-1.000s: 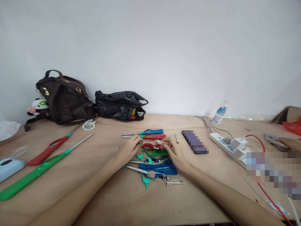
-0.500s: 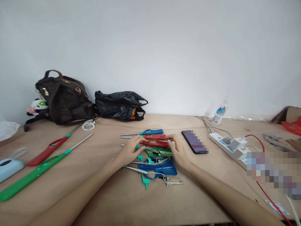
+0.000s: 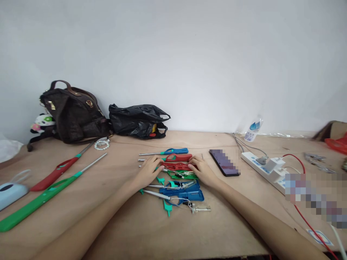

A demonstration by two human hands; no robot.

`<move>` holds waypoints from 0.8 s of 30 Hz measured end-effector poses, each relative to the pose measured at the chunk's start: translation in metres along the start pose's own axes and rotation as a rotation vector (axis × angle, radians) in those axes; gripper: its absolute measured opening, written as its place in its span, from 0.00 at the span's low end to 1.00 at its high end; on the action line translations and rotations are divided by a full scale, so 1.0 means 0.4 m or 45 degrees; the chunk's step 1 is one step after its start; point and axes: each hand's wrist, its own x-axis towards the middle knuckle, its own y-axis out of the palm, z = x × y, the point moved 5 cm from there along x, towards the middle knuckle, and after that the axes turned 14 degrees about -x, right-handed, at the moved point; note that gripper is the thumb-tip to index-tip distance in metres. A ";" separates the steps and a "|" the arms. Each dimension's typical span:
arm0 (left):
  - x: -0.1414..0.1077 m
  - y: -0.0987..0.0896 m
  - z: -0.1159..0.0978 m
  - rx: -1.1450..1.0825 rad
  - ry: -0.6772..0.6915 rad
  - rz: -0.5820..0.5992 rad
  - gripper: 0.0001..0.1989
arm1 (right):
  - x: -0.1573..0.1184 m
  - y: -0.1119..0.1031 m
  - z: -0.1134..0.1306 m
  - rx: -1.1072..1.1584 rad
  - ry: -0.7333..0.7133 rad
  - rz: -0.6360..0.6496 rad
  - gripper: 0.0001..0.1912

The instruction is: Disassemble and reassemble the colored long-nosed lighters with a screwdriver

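A red lighter casing half [image 3: 176, 166] lies level between my hands, its hollow inner side facing me. My left hand [image 3: 148, 172] pinches its left end, and my right hand [image 3: 204, 171] grips its right end. Just beyond rest a closed red lighter [image 3: 179, 157] and a blue lighter [image 3: 176, 151], both long-necked. Nearer me is a green casing half [image 3: 177, 176], partly hidden, with wires and clear parts on it. Blue casing halves [image 3: 193, 195] lie in front, with metal tubes, turquoise triggers [image 3: 167, 207] and a clear fuel tank [image 3: 202, 208] on white wires.
At left lie a long red lighter [image 3: 58, 173] and a long green lighter [image 3: 40, 200]. A brown backpack [image 3: 73, 115] and black plastic bag [image 3: 135, 121] stand by the wall. To the right are a phone [image 3: 223, 163], a power strip [image 3: 256, 164] with cables, and a bottle [image 3: 253, 129].
The red casing half has rolled over, from its smooth outer side to its hollow inner side, and lies slightly further left. My right hand has lowered a little with it.
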 end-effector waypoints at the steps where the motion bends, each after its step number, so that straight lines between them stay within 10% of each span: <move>1: 0.000 -0.002 -0.004 0.005 -0.002 -0.001 0.13 | 0.000 0.001 -0.001 -0.004 0.009 0.004 0.14; 24: 0.002 -0.017 -0.003 -0.136 0.048 -0.119 0.12 | -0.007 0.003 -0.003 -0.071 0.040 -0.033 0.16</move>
